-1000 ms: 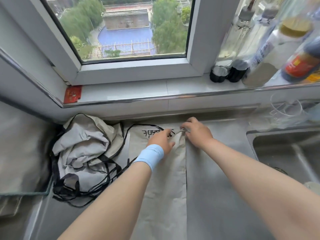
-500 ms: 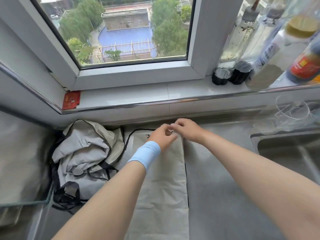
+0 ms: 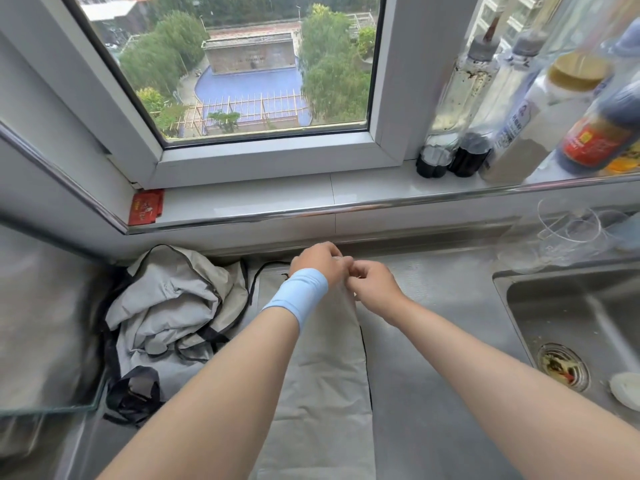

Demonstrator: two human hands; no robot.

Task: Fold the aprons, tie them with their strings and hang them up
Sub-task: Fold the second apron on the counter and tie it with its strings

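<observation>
A pale grey apron lies as a long folded strip down the steel counter, its black strings trailing off its far left corner. My left hand, with a light blue wristband, pinches the apron's far end. My right hand touches it and pinches the same far edge, lifting the fabric slightly. A heap of crumpled grey aprons with tangled black straps lies to the left, apart from both hands.
A steel sink with a drain is at the right, with clear glasses behind it. Several bottles stand on the window sill at the upper right. A red packet lies on the sill's left end. A glass-topped surface borders the left.
Both hands came together at the apron's far end and lifted it a little off the counter. The printed lettering near the end is now covered.
</observation>
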